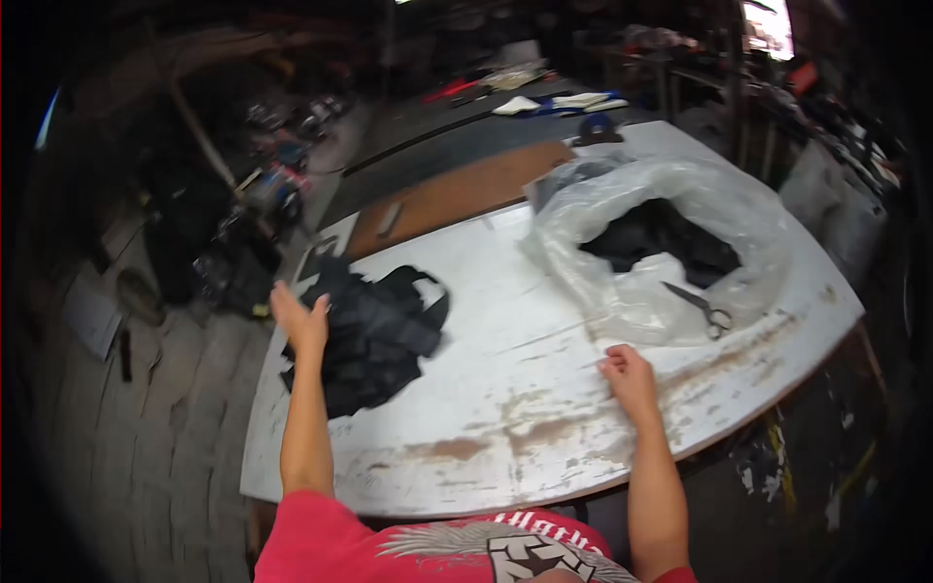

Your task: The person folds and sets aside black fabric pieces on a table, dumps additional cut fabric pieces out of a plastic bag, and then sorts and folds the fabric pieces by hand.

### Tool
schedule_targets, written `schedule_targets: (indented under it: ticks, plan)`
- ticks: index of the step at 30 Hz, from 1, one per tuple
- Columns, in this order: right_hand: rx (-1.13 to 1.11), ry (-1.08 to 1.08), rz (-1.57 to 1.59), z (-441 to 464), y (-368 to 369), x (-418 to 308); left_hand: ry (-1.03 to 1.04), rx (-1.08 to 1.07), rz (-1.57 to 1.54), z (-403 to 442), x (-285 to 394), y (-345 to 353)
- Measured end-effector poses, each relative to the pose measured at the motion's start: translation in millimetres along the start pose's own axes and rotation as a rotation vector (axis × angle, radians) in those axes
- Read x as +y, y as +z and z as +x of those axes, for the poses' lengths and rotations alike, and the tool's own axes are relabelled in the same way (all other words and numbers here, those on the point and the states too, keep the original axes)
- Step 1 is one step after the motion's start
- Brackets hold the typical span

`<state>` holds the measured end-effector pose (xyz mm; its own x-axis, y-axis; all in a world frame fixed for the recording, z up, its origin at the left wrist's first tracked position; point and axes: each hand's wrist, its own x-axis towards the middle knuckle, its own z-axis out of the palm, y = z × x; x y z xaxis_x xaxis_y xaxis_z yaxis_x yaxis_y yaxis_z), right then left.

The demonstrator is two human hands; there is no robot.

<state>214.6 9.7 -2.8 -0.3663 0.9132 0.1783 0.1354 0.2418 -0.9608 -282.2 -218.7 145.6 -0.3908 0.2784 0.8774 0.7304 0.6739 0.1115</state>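
Lighting uneven. White table [476, 340] evenly bright, surface marks legible; surrounding room dim, far background and floor at left largely dark. Strong light enters at far right through a bright opening [768, 27], overexposed, detail lost. Sheen noted on the clear plastic bag [573, 223]. Black fabric [374, 340] retains little fold detail. Background softly blurred, small items indistinct. Wide-angle distortion present: table edges bow outward; corners fall to black.
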Motion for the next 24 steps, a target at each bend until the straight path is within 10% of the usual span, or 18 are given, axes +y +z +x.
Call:
schedule_targets:
  ticks: [3, 5, 6, 8, 11, 15, 24]
  plan:
    - [-0.007, 0.045, 0.053, 4.4, -0.9, 11.7, -0.266, -0.348, -0.781, -33.9, 107.2, -54.9]
    - [-0.012, 0.099, 0.123, 8.3, -3.5, 12.5, 0.081, -0.719, -0.984, -87.0, 201.8, -94.8]
    - [-0.023, 0.14, 0.167, 9.3, -7.4, 8.2, -0.188, -1.431, -1.14, -130.5, 235.8, -108.0]
    - [-0.043, 0.148, 0.175, 10.8, -18.5, 9.4, 0.646, -1.897, -1.285, -199.2, 299.2, -138.6]
    - [-0.013, 0.089, 0.042, 10.5, -49.6, 10.3, 1.035, -2.433, -1.511, -264.7, 373.8, -203.2]
    - [0.16, 0.037, -0.174, 10.2, -101.5, -6.9, 1.488, -2.426, -1.773, -349.5, 394.2, -255.4]
    - [0.507, -0.349, -0.717, 98.4, -171.6, -30.0, 1.453, -2.53, -1.722, -354.0, 354.4, -239.1]
